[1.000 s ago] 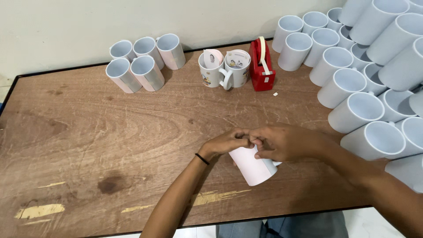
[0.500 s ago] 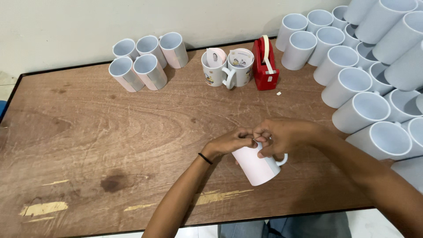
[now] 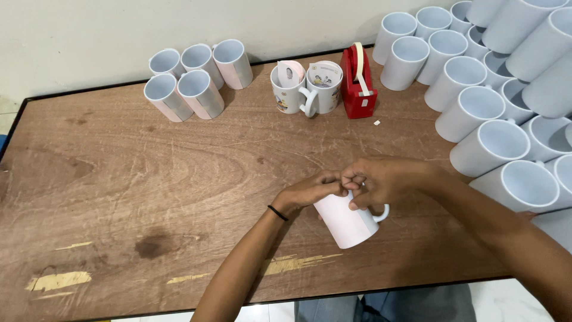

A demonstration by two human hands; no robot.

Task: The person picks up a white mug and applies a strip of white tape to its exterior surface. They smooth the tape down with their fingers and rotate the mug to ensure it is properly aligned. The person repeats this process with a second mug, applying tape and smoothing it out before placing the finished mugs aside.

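Both hands meet over a white mug (image 3: 348,222) lying tilted on the table (image 3: 119,179): left hand (image 3: 313,191) and right hand (image 3: 384,182) curled closed on it, hiding its rim. Five wrapped mugs (image 3: 193,74) far left, two printed mugs (image 3: 307,86), one red tape dispenser (image 3: 358,83). Stacked blank mugs (image 3: 488,77) cut off at right, uncountable.

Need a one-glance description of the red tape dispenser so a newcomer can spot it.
Start at the wooden table and look along its far edge, by the wall. The red tape dispenser stands there between two printed mugs on its left and the stack of plain white mugs on its right. It is the only red thing on the table, with a roll of pale tape on top.
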